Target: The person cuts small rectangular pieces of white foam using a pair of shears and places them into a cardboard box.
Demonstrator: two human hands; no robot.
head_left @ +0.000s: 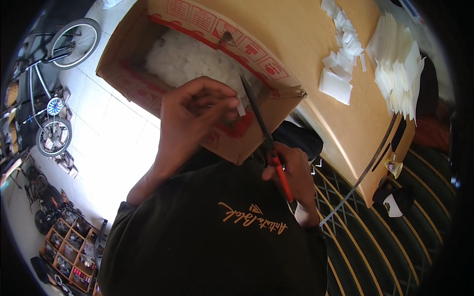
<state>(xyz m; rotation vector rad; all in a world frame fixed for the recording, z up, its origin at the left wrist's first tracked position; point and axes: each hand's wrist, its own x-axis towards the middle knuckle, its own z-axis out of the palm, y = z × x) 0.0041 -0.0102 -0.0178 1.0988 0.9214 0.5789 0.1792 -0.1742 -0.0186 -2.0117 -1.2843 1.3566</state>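
Note:
My left hand (195, 116) pinches a small white strip (241, 107) between thumb and fingers, above the near side of an open cardboard box (254, 42). White cut pieces (190, 56) fill much of the box. In my right hand (296, 172) is a pair of scissors (257, 111) with dark blades and red-orange handles. The blades point up and away, close beside the strip, and look nearly closed. Whether they touch the strip I cannot tell. My right fingers partly hide the handles.
On the wooden table (311, 24) at right lie small white sheets (340, 74) and a thick stack of whitish sheets (395, 64). A yellow cup (393, 167) and a dark cap (393, 200) are beyond its corner. Far left are a bicycle (74, 44) and a compartment shelf (69, 249).

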